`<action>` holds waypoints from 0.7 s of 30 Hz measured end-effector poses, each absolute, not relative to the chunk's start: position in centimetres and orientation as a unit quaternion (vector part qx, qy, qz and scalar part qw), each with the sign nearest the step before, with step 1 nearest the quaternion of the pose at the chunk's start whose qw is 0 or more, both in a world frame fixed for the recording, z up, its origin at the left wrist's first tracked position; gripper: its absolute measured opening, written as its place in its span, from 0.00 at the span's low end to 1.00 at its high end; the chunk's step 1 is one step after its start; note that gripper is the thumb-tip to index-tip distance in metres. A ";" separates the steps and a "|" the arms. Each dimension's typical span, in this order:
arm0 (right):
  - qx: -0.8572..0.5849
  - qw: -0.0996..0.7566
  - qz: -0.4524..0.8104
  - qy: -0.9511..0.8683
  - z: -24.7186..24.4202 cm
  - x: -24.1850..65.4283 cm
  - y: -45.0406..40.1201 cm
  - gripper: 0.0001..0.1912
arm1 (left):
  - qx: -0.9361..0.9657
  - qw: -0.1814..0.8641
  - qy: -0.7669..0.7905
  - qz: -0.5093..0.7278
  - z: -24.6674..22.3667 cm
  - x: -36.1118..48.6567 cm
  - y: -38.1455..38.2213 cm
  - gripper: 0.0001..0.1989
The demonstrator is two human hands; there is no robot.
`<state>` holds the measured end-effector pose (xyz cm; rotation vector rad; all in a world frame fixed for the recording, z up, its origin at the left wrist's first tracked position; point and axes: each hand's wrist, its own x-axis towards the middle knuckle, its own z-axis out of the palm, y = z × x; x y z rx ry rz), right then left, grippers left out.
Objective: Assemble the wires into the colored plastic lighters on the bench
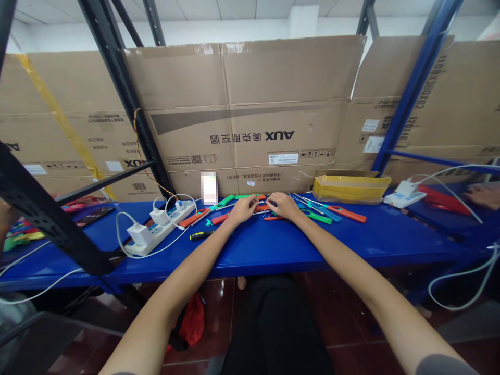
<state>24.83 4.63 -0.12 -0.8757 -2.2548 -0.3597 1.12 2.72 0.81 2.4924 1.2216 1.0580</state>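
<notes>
Though slender, smooth plastic handles

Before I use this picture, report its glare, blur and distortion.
Head view: lens distortion stretches the forearms toward the lower corners; a co-worker's hand at right is blurred; highlights glint on the floor; the upright pale rectangle is pixelated; detail under the left hand and right hand is unclear.

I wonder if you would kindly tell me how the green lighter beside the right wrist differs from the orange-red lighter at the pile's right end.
The green lighter has a green handle; the orange-red lighter is orange-red. The green lighter lies nearer the right forearm, the orange-red lighter farther right. Both rest on the blue tabletop, handle ends pointing rightward.
</notes>
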 end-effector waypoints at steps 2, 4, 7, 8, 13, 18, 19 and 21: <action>-0.345 0.330 -0.139 -0.868 0.0 24.8 4.4 0.10 | 0.837 0.083 0.410 0.354 0.8 1.1 2.7 0.07; -0.354 0.325 -0.135 -0.867 0.1 24.7 4.3 0.10 | 0.836 0.085 0.411 0.354 0.9 1.1 2.6 0.07; -0.364 0.322 -0.129 -0.865 0.0 24.7 4.3 0.10 | 0.837 0.092 0.409 0.353 0.9 1.2 2.5 0.07; -0.366 0.320 -0.131 -0.864 0.0 24.7 4.3 0.10 | 0.837 0.095 0.408 0.352 0.9 1.2 2.5 0.08; -0.372 0.312 -0.154 -0.861 -0.1 24.5 4.3 0.09 | 0.840 0.097 0.403 0.351 0.9 1.4 2.5 0.08; -0.375 0.317 -0.168 -0.855 0.0 24.3 4.2 0.10 | 0.839 0.096 0.406 0.349 1.0 1.7 2.2 0.09; -0.373 0.316 -0.170 -0.856 -0.1 24.2 4.2 0.10 | 0.841 0.090 0.405 0.346 1.1 1.8 2.1 0.10; -0.370 0.312 -0.169 -0.859 -0.2 24.1 4.2 0.09 | 0.851 0.074 0.400 0.331 1.2 2.0 1.8 0.10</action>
